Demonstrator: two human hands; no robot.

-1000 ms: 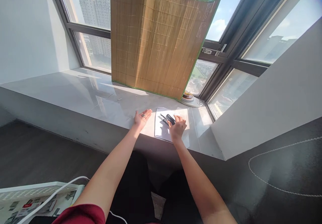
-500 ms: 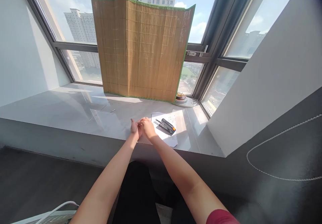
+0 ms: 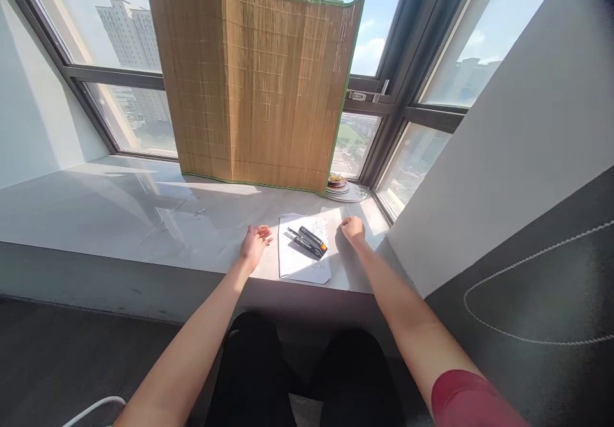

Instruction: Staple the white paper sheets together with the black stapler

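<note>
My left hand (image 3: 256,246) rests at the sill's front, palm turned up, fingers apart, with nothing visible in it. Just right of it lies a small stack of white paper (image 3: 293,266) with print on it. On the paper is a black tool with an orange part (image 3: 311,241); it looks like a stapler spread open, with a thin silvery strip at its left end. My right hand (image 3: 354,229) is right of the paper, its fingers pinched together. Whatever is between those fingertips, if anything, is too small to make out.
A bamboo mat with green edging (image 3: 268,94) stands against the window behind. Stacked plates (image 3: 341,190) sit by its lower right corner. The sill (image 3: 96,216) ends at a front edge near my knees. A beaded cord (image 3: 508,334) hangs at right.
My hands were together left of the paper. They have parted: the right has crossed over to the paper's right side, and the left has opened. The paper and black tool have stayed put.
</note>
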